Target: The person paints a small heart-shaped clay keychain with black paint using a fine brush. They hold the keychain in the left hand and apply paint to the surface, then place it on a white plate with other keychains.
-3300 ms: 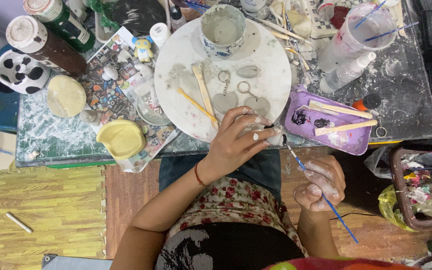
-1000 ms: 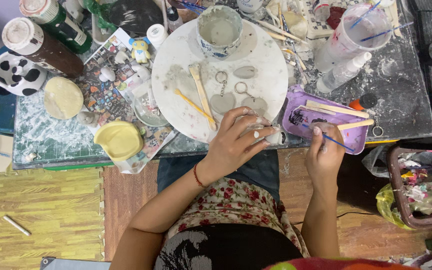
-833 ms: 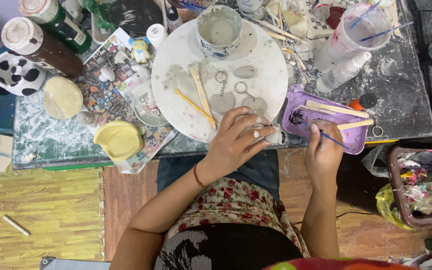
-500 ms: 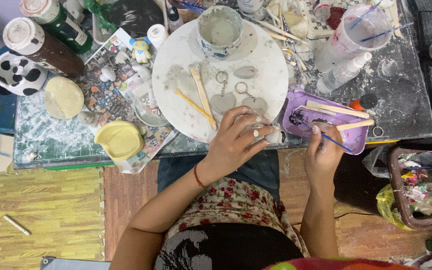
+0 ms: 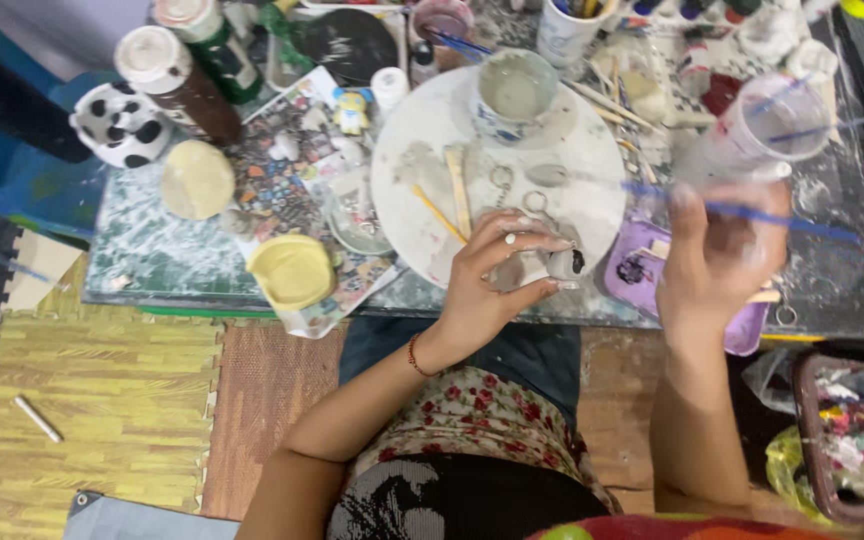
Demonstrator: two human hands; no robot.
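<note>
My left hand (image 5: 497,275) grips a small white clay figure (image 5: 550,266) with a black spot, at the near edge of the round white board (image 5: 422,180). My right hand (image 5: 717,255) is raised over the purple tray (image 5: 634,270), holding a thin blue paintbrush (image 5: 752,215) that points right and is blurred by motion. A clear plastic cup (image 5: 767,125) stands just beyond this hand. On the board lie grey clay pieces with key rings (image 5: 502,180) and wooden sticks (image 5: 457,190), with a grey cup of slip (image 5: 514,95) at its far edge.
A yellow lid (image 5: 292,270), a cream disc (image 5: 197,180), a black-and-white spotted mug (image 5: 122,125) and a brown bottle (image 5: 177,80) stand on the left of the messy table. Brush cups and paints crowd the far edge. A dark box (image 5: 852,440) of bits sits at lower right.
My right hand has lifted the brush from the purple tray and swung it up and to the right. My left hand still holds the figure in the same spot.
</note>
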